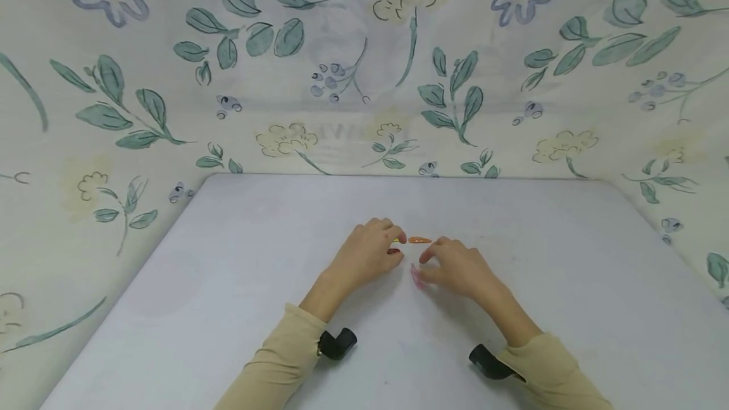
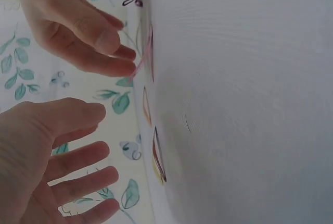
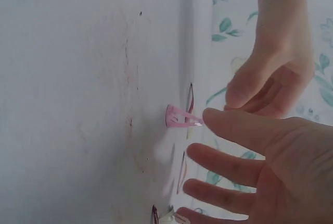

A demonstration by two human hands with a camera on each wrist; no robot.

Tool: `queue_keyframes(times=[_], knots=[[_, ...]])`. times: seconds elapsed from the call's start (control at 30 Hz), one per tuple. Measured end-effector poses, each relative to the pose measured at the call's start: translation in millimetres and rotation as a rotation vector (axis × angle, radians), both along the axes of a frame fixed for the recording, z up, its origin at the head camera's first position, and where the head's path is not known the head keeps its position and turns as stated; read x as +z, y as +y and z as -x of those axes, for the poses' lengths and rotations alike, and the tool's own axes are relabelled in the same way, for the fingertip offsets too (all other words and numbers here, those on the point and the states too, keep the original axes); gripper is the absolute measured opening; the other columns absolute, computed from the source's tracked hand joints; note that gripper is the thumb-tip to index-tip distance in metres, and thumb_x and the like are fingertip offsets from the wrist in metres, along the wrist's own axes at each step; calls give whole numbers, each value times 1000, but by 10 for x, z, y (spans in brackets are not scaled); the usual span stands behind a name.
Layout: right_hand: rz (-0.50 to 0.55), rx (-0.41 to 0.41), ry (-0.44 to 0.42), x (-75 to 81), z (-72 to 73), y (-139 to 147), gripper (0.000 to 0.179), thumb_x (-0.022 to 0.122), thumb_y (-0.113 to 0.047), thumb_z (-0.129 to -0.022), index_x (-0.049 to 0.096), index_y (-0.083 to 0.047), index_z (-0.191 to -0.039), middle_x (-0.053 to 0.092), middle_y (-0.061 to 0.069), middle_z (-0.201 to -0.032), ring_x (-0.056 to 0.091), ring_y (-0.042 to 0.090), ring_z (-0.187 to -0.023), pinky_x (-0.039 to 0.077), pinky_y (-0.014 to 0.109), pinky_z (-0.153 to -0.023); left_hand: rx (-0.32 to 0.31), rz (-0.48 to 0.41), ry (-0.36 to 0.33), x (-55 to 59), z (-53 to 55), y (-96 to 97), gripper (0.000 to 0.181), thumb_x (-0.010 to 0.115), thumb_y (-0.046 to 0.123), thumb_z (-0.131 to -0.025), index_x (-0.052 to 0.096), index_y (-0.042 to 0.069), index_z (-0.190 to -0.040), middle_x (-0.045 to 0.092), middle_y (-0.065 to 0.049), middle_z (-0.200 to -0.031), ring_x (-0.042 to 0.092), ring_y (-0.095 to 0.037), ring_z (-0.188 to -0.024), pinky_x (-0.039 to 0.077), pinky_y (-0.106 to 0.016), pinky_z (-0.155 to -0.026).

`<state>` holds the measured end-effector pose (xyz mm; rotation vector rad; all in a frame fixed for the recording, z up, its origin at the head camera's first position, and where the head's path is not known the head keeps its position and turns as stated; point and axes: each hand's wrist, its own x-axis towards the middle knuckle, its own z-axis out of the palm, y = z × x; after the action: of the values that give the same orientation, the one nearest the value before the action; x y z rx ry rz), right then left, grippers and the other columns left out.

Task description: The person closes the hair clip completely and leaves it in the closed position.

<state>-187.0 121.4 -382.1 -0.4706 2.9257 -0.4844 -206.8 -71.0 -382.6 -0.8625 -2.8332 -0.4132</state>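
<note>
A pink snap hair clip stands tilted at the right hand; in the right wrist view the thumb tip meets its narrow end. The other fingers of that hand are spread apart from the clip. My left hand hovers over the table to the left, fingers spaced apart with nothing between them in the left wrist view. Close to its fingertips lie a dark red hair clip and a yellow one, partly hidden by the hand in the head view. An orange hair clip lies between both hands, farther back.
The white table reaches back to a floral cloth hanging behind it. A small pale object shows at the bottom of the right wrist view. Black wrist cameras hang under both sleeves.
</note>
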Motion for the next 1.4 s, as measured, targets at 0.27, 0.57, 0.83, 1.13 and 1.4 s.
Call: queue_keyframes(times=[0.27, 0.57, 0.83, 1.13, 1.4], knots=[[-30, -20, -7, -50, -89, -41, 17, 78, -32, -83, 75, -19, -93, 64, 7, -117, 57, 31, -110, 44, 58, -90, -37, 120, -32, -11, -79, 104, 20, 72, 23, -89, 71, 19, -109, 68, 0, -115, 60, -23, -109, 48, -48, -90], [-72, -27, 47, -89, -118, -117, 13, 79, -31, -82, 74, -19, -85, 60, 14, -129, 49, 40, -125, 36, 68, -98, -54, 167, 3, -76, -127, 150, 10, 74, 25, -88, 76, 24, -97, 70, 3, -105, 61, -22, -105, 49, -48, -89], [-48, -13, 67, -114, -156, -148, 12, 79, -25, -82, 70, -19, -77, 61, 13, -124, 50, 38, -122, 37, 67, -97, -64, 170, 34, -113, -162, 133, 4, 75, 26, -85, 77, 23, -88, 70, 4, -95, 64, -20, -96, 49, -44, -81], [-50, 11, 80, -137, -165, -163, 12, 79, -23, -83, 70, -20, -75, 62, 11, -120, 53, 37, -118, 38, 66, -94, -80, 164, 43, -130, -175, 127, 3, 78, 24, -81, 76, 25, -79, 67, 6, -84, 62, -19, -87, 46, -40, -75], [-35, 21, 104, -102, -146, -136, 9, 76, -20, -85, 71, -19, -78, 62, 12, -124, 52, 37, -121, 36, 68, -98, -79, 168, 45, -95, -161, 121, 2, 75, 23, -84, 77, 24, -82, 70, 6, -87, 64, -18, -88, 47, -40, -75]])
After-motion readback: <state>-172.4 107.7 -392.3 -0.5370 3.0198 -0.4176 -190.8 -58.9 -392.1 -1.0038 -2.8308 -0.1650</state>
